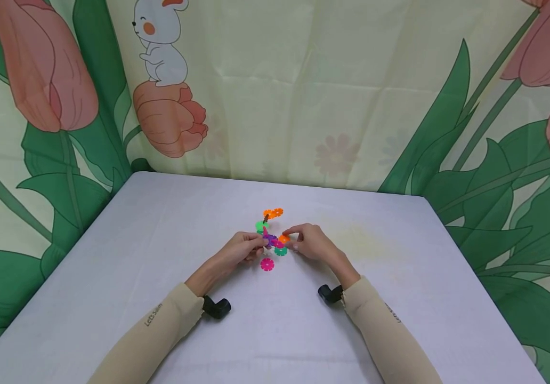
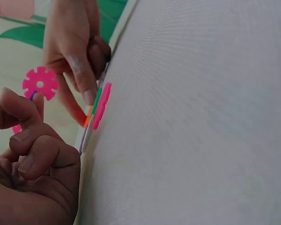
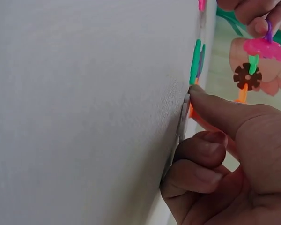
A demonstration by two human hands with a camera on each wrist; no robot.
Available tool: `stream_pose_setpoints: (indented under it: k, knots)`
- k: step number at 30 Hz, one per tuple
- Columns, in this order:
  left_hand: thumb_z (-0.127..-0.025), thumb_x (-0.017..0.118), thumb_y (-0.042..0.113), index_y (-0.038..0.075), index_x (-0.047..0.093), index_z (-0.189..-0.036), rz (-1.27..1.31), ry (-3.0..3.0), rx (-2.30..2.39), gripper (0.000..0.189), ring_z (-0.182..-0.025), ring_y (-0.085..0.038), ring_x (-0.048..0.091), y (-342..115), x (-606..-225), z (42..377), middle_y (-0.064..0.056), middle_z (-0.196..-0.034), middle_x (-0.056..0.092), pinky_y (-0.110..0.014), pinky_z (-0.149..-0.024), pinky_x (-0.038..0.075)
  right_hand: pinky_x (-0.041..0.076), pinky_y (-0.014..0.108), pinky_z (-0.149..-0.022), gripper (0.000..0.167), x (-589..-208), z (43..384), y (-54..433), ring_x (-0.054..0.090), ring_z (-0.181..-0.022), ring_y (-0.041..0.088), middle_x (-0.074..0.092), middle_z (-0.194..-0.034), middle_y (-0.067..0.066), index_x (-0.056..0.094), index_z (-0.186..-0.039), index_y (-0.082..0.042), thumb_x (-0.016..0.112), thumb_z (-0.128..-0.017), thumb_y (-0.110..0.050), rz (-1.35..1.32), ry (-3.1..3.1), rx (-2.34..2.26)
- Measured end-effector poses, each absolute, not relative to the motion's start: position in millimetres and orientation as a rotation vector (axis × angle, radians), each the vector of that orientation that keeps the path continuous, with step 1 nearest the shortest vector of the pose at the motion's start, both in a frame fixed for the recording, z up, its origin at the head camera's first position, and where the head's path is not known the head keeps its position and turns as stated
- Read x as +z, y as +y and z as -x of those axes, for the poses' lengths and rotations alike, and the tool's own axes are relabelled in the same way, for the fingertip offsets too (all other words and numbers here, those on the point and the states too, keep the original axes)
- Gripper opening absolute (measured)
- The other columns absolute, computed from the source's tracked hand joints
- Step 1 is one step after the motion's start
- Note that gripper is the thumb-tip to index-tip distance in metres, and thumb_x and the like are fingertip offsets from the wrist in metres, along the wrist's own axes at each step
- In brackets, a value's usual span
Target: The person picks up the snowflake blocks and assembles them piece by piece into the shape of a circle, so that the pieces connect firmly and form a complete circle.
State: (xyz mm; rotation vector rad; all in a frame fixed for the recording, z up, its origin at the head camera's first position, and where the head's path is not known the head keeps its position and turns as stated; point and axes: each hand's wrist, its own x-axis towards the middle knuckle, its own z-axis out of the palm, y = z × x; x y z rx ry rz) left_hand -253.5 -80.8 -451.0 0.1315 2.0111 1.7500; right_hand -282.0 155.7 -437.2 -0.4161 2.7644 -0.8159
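At the centre of the bench, your left hand pinches the purple disc; your right hand, at three o'clock, pinches the orange disc. Twisting could pop the linked pink disc loose.

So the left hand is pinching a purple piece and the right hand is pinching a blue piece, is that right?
Not quite: the right hand is pinching an orange piece, not a blue one, as the head view shows. The left hand is indeed pinching a purple piece.
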Motion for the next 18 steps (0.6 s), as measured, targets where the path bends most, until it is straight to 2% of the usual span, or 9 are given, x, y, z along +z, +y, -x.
stream_pose_setpoints:
  k: [10, 15, 18]
  knots:
    - [-0.107, 0.061, 0.027, 0.004, 0.073, -0.104, -0.113, 2.012, 1.75, 0.026, -0.059, -0.013, 0.037, -80.0, -454.5, 255.5, 0.003, -0.069, 0.053, -0.024, -0.055, 0.029, 0.035, 0.025, -0.057, 0.023, -438.3, 282.4, 152.1, 0.044, -0.063, 0.018, 0.049, -0.067, 0.002, 0.078, -0.116, -0.011, 0.079, -0.093, -0.013, 0.369, 2.811, -0.967]
    - [-0.107, 0.061, 0.027, 0.005, 0.073, -0.104, -0.11, 2.023, 1.74, 0.026, -0.059, -0.013, 0.038, -80.3, -455.4, 256.5, 0.003, -0.07, 0.054, -0.024, -0.054, 0.03, 0.04, 0.025, -0.059, 0.011, -436.1, 281.1, 152.1, 0.049, -0.067, 0.018, 0.055, -0.07, 0.004, 0.076, -0.103, -0.007, 0.078, -0.094, -0.013, 0.349, 2.83, -0.985]
    - [-0.107, 0.061, 0.027, 0.005, 0.073, -0.103, -0.108, 2.028, 1.74, 0.025, -0.058, -0.014, 0.037, -80.8, -455.2, 256.7, 0.003, -0.069, 0.053, -0.024, -0.054, 0.03, 0.044, 0.024, -0.064, 0.011, -433.3, 279.1, 154.3, 0.053, -0.074, 0.018, 0.063, -0.077, 0.004, 0.077, -0.1, -0.007, 0.078, -0.095, -0.016, 0.379, 2.835, -0.948]
